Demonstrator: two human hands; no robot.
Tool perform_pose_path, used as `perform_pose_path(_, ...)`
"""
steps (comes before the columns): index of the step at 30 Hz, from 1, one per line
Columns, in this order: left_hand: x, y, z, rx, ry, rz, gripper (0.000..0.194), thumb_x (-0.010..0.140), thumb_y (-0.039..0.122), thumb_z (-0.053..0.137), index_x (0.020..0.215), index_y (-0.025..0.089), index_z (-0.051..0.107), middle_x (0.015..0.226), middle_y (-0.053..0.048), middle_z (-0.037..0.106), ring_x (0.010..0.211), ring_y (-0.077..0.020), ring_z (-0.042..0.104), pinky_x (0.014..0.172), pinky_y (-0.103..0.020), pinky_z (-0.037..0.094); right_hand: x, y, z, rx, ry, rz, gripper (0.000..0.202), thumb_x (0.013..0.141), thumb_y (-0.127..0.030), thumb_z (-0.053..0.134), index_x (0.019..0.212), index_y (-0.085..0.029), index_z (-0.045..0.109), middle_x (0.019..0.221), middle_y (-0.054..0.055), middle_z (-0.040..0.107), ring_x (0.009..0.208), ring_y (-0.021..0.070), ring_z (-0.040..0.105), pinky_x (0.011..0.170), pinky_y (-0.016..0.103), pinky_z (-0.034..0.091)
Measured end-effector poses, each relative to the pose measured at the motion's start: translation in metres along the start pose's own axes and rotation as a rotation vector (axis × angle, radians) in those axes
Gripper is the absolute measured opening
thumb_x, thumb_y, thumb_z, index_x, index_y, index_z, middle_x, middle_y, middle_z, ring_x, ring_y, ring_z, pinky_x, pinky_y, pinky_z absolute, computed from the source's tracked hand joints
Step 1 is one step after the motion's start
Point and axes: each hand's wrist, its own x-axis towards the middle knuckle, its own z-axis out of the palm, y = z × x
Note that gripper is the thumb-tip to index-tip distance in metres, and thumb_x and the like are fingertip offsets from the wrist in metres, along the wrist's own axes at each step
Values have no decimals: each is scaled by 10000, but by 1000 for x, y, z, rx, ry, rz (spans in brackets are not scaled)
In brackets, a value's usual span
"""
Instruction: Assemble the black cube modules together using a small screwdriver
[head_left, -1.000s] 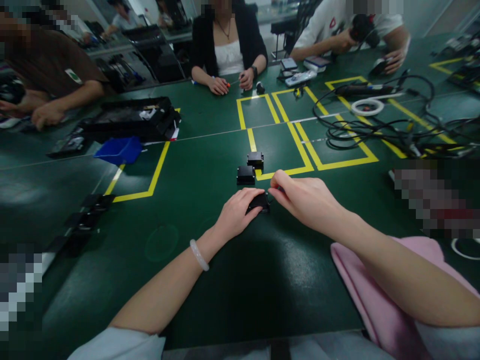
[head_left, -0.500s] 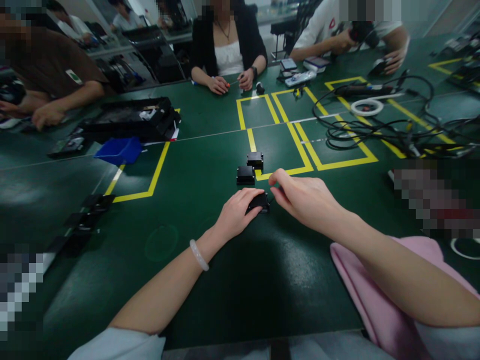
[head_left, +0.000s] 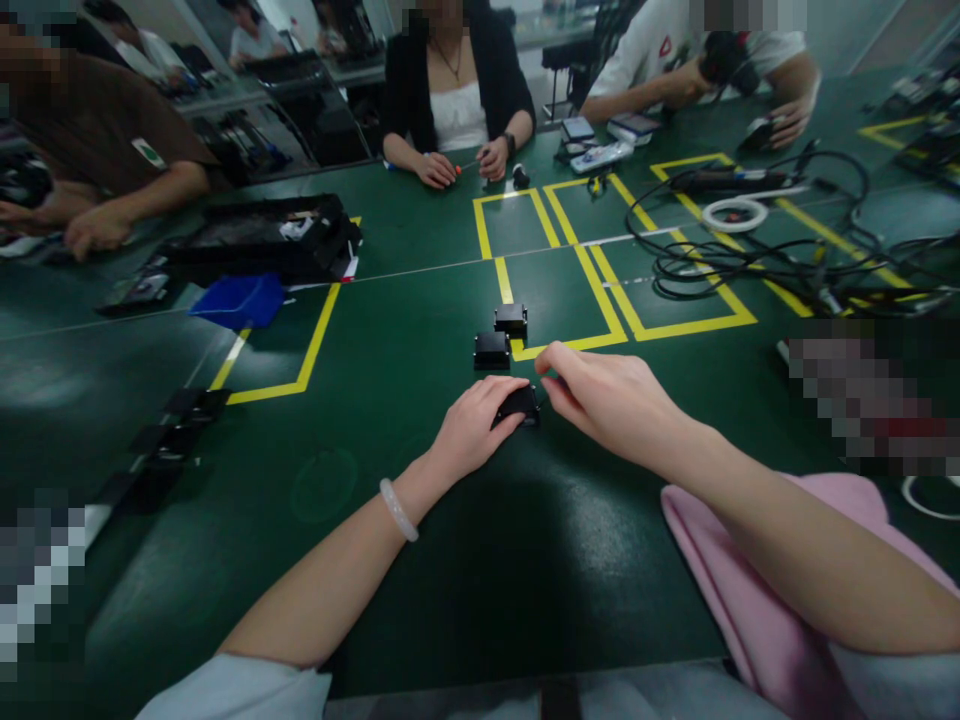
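My left hand (head_left: 476,425) grips a small black box-shaped part (head_left: 519,403) from its left side, fingers over the far edge and thumb along the near edge, holding it on the green table. Just to the right, my right hand (head_left: 600,395) is closed in a pinch. A thin dark tip shows between its fingertips and the part's right side; what it belongs to is too small to make out. Two similar black parts stand just beyond, one (head_left: 492,350) nearer and the other (head_left: 511,319) on the corner of a yellow tape outline.
More black parts (head_left: 176,425) stand in a row at left. A blue bin (head_left: 238,301) sits beside a black tray (head_left: 262,235). Looped black cables (head_left: 697,265) and a white tape ring (head_left: 733,215) lie at right, a pink cloth (head_left: 720,560) under my right forearm. Co-workers sit across the table.
Both hands and the black part stay in almost the same place. My right hand's fingertips have shifted only very slightly.
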Motion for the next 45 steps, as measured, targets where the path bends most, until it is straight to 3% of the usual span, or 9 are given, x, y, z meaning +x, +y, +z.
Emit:
perform_pose_path(7, 0, 0, 0, 7, 4, -1, 356, 894, 242, 514, 1247, 212, 482, 1239, -64, 561, 1154, -218, 518, 1002, -406, 437, 2, 0, -4, -1, -50, -6, 249, 958, -362, 336, 919, -203, 523, 807, 4, 663, 717, 147, 623, 554, 246, 293)
perform_pose_path(17, 0, 0, 0, -7, 11, 2, 358, 894, 245, 511, 1250, 213, 477, 1230, -71, 561, 1152, -224, 521, 994, -415, 441, 1, 0, -3, 24, -44, 26, 189, 941, -308, 369, 1007, -190, 500, 840, 8, 674, 689, 148, 628, 530, 247, 281)
perform_pose_path(22, 0, 0, 0, 2, 2, 2, 358, 892, 243, 514, 1247, 213, 481, 1234, -71, 560, 1142, -222, 526, 992, -414, 445, 1, 0, -3, -31, -80, 34, 263, 961, -374, 325, 947, -197, 519, 728, -2, 662, 616, 153, 611, 523, 254, 265)
perform_pose_path(28, 0, 0, 0, -8, 9, 2, 359, 898, 245, 510, 1253, 213, 473, 1236, -68, 557, 1153, -216, 518, 999, -407, 438, 1, 0, -1, 14, -38, 43, 199, 928, -282, 375, 1062, -186, 486, 787, -2, 669, 621, 143, 609, 517, 250, 267)
perform_pose_path(34, 0, 0, 1, -6, 4, 0, 353, 894, 243, 520, 1243, 215, 480, 1235, -62, 557, 1144, -210, 517, 998, -398, 436, 1, -1, -4, -6, -74, 36, 265, 960, -375, 326, 941, -192, 518, 760, 10, 672, 647, 153, 618, 530, 253, 273)
perform_pose_path(40, 0, 0, 1, -14, 8, 0, 361, 895, 233, 511, 1253, 213, 472, 1238, -70, 556, 1153, -218, 516, 997, -416, 436, 1, -1, -3, 25, -37, 37, 215, 948, -295, 338, 1042, -185, 497, 804, 11, 675, 640, 138, 614, 521, 250, 268)
perform_pose_path(45, 0, 1, 0, -5, 9, 2, 362, 888, 236, 517, 1248, 218, 480, 1228, -72, 561, 1138, -226, 526, 979, -420, 450, 1, -1, -5, 15, -79, 23, 260, 961, -365, 320, 963, -190, 513, 768, 13, 670, 639, 141, 607, 533, 248, 268)
